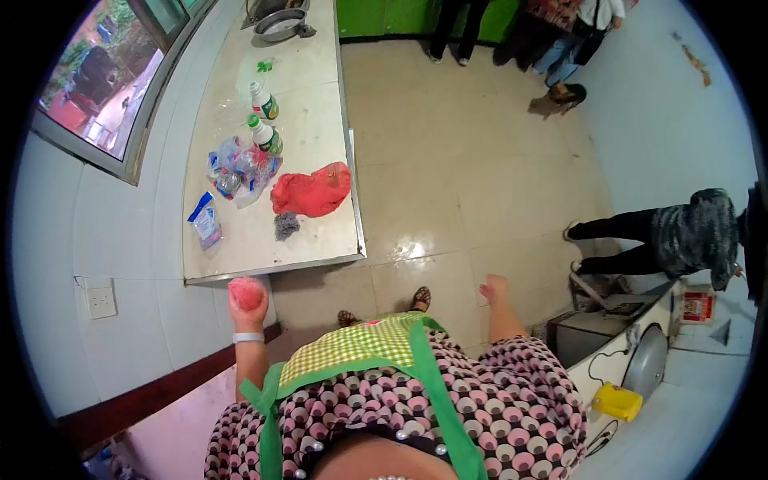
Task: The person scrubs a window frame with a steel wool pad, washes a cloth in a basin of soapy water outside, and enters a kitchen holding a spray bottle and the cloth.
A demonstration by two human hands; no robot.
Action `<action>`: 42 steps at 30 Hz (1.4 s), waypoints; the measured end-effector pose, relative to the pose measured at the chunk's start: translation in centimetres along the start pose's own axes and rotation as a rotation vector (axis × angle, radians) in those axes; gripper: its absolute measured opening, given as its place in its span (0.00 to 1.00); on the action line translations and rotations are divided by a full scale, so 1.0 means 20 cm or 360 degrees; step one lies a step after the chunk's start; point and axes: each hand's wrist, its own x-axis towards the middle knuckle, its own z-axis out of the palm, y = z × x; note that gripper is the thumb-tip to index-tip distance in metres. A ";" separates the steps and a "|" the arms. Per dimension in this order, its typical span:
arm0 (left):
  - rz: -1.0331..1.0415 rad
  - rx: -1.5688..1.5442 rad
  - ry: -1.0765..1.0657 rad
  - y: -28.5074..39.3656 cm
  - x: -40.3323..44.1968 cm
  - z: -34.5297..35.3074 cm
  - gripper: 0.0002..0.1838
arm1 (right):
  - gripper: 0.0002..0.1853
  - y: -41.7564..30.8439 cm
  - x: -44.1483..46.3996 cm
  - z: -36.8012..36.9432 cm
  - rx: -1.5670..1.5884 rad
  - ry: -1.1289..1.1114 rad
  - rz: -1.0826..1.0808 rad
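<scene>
My left hand [246, 314], with a pale band at its wrist, is closed around a round pink scrubbing ball [247, 294] just off the near end of the counter [316, 240]. My right hand [494, 289] hangs over the floor at my other side, holding nothing, its fingers small in view but apart. On the counter near my left hand lie a grey scouring pad [286, 226], a crumpled red cloth [314, 190] and a plastic packet with a blue top [206, 222].
Two white bottles with green labels, one [266, 134] green-capped, stand beyond clear plastic bags [244, 166]. A metal basin [279, 26] sits at the far end. Several people stand at the back; another person [693, 236] is at right, near a counter with a yellow container [617, 402].
</scene>
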 end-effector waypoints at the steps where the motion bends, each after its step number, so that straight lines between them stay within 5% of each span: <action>1: -0.0037 -0.0264 0.0090 0.05 0.02 0.03 0.11 | 0.12 0.13 0.00 -0.02 0.0381 0.0077 0.0154; 8: -0.0078 -0.0098 0.0206 -0.39 -0.05 0.41 0.12 | 0.16 0.28 0.01 -0.39 0.0353 0.0314 0.0641; 12: -0.0143 -0.0018 0.0124 -0.67 0.01 0.67 0.13 | 0.14 0.18 0.04 -0.42 0.0461 0.0431 0.0591; 14: -0.0102 0.0027 0.0155 -0.78 0.03 0.72 0.13 | 0.13 0.13 0.05 -0.48 0.0651 0.0158 0.0426; 19: -0.0622 0.0267 -0.0650 -0.67 0.40 0.61 0.11 | 0.11 0.28 0.03 -0.29 0.0545 0.0092 0.0342; 21: -0.0492 0.0281 0.0007 -0.82 0.29 0.74 0.11 | 0.10 0.27 -0.09 -0.27 0.0652 0.0341 0.0326; 26: -0.0721 0.0307 -0.0046 -1.01 0.60 0.80 0.12 | 0.10 0.34 -0.12 -0.34 0.0743 0.0477 0.0416; 29: -0.0855 0.0415 -0.0036 -1.20 0.73 0.91 0.11 | 0.06 1.03 0.38 -0.46 0.0860 0.0481 0.0481; 31: -0.0792 0.0406 0.0106 -1.37 0.73 1.04 0.10 | 0.07 1.09 0.24 -0.60 -0.0289 0.0406 0.0107; 33: -0.0998 0.0532 -0.0005 -1.49 0.92 1.05 0.09 | 0.07 0.45 -0.26 -0.52 0.0948 0.1026 0.0588; 37: -0.1075 0.0578 -0.0172 -1.68 1.17 1.15 0.07 | 0.08 0.69 -0.18 -0.57 0.0980 0.1026 0.0648; 42: -0.0907 0.0896 0.0182 -1.91 1.25 1.34 0.06 | 0.10 0.48 -0.24 -0.57 0.1459 0.1240 0.0751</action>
